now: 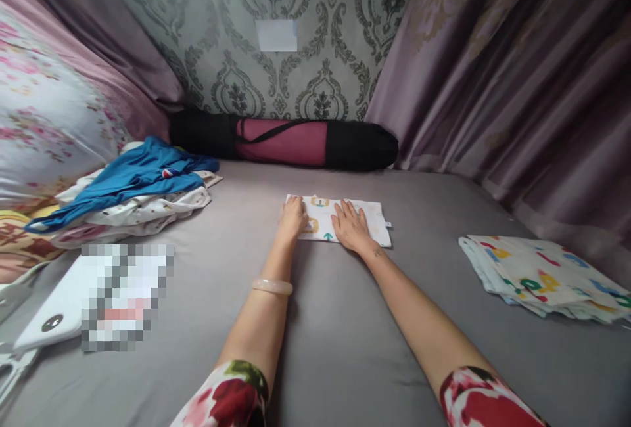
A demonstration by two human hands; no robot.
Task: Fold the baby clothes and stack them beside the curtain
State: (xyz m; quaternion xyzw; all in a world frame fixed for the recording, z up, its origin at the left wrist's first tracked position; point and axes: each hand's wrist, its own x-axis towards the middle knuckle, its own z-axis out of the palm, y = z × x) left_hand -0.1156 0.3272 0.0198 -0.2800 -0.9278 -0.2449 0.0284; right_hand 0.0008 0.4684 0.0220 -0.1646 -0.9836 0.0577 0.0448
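Observation:
A small folded white cloth [324,232] with lion and green arrow prints lies flat on the grey sheet ahead of me. At its left end is my left hand [292,218], fingers bent and closed on the edge; a pale bangle circles that wrist. My right hand [351,225] rests palm down over the cloth's middle, its fingers stretched out. A little tag sticks out of the cloth's right side.
A stack of folded printed cloths [537,276] lies to the right. On the left are a heap of loose clothes [133,180], a white device [59,302] with a partly blurred area, and a floral pillow [49,105]. A black and maroon long bag [286,141] lies along the wall, near curtains [468,59].

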